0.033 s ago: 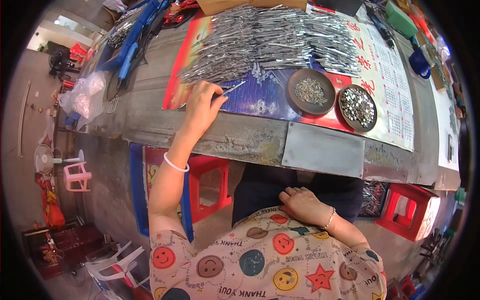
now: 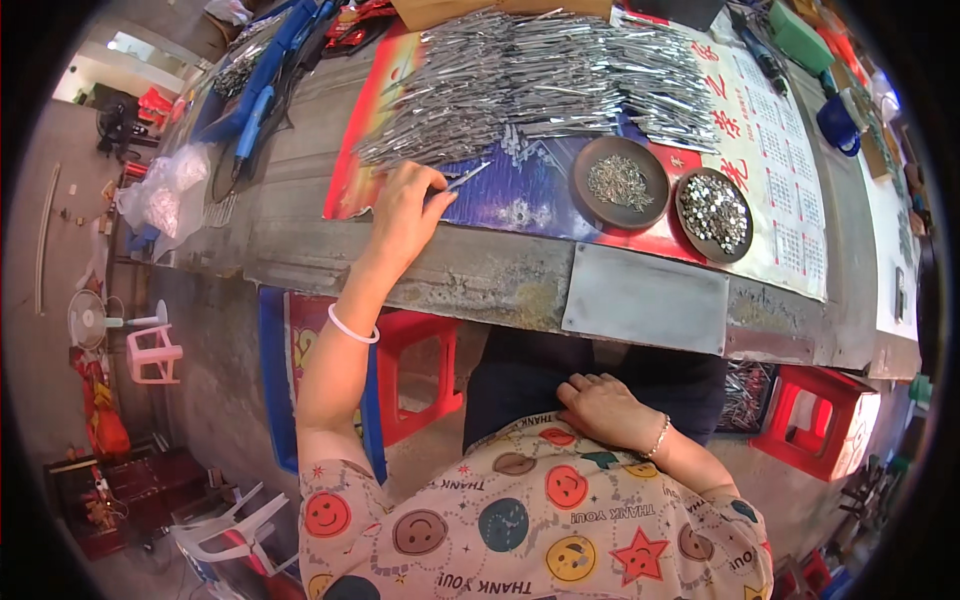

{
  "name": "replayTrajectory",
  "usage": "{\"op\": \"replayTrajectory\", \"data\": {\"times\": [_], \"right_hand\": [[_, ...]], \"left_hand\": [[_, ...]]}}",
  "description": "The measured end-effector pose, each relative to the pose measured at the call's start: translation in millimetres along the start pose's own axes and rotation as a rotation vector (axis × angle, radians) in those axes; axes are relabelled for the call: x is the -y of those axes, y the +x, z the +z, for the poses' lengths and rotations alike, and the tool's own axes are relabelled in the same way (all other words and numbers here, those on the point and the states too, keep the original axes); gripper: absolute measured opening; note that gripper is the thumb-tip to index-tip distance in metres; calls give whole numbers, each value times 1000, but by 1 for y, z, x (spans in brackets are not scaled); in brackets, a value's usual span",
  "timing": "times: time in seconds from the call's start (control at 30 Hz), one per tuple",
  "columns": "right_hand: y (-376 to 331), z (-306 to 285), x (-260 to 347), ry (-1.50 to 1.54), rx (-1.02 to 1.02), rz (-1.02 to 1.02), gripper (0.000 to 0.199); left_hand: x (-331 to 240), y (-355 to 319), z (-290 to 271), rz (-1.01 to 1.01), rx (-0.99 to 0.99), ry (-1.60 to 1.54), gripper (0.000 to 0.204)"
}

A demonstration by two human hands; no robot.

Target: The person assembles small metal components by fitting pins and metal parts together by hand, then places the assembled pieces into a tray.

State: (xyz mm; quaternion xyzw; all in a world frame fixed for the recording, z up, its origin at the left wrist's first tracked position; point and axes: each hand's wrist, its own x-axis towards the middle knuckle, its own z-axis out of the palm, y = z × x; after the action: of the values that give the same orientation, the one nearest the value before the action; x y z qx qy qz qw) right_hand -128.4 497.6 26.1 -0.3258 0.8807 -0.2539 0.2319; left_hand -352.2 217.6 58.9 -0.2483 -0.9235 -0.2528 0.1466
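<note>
My left hand (image 2: 405, 212) is at the front of the table, thumb and fingers pinched on a slim silver metal piece (image 2: 467, 177) whose tip points away to the right. Whether it is a tool or one of the pieces from the heap is too small to tell. Just beyond lies a broad heap of thin silver metal strips (image 2: 560, 80), spread in rows over a colourful calendar sheet (image 2: 520, 205). My right hand (image 2: 612, 412) rests on my lap against my shirt, fingers loosely laid out, holding nothing visible.
Right of the left hand sit a brown dish (image 2: 583, 205) of tiny metal parts and another dish (image 2: 735, 255) of small shiny round pieces. A grey metal plate (image 2: 645, 300) covers the table's front edge. A blue-handled tool (image 2: 255, 125) and plastic bag (image 2: 165, 195) lie left.
</note>
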Motion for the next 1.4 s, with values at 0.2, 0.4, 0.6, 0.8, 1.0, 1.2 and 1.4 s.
{"op": "replayTrajectory", "data": {"times": [0.2, 0.4, 0.6, 0.8, 1.0, 1.2, 1.4], "right_hand": [[-11, 1, -4, 26, -25, 31, 24], [-36, -71, -8, 477, -122, -135, 21], [-29, -143, -28, 184, -671, 54, 14], [38, -176, -72, -315, -613, 115, 17], [76, -175, -90, -559, -513, 198, 14], [81, -178, -96, -442, -488, 197, 9], [79, -186, -91, -147, -582, 154, 12]], "left_hand": [[-20, 2, 6, 17, 99, 4, 12], [-69, -28, -20, -305, 61, -511, 5], [-142, -80, -12, -515, 17, -1344, 26], [-175, -110, 14, -441, 219, -1590, 37], [-185, -126, 12, -523, 232, -1697, 29], [-183, -127, 14, -604, 192, -1741, 25], [-184, -125, 14, -610, 179, -1731, 22]]}}
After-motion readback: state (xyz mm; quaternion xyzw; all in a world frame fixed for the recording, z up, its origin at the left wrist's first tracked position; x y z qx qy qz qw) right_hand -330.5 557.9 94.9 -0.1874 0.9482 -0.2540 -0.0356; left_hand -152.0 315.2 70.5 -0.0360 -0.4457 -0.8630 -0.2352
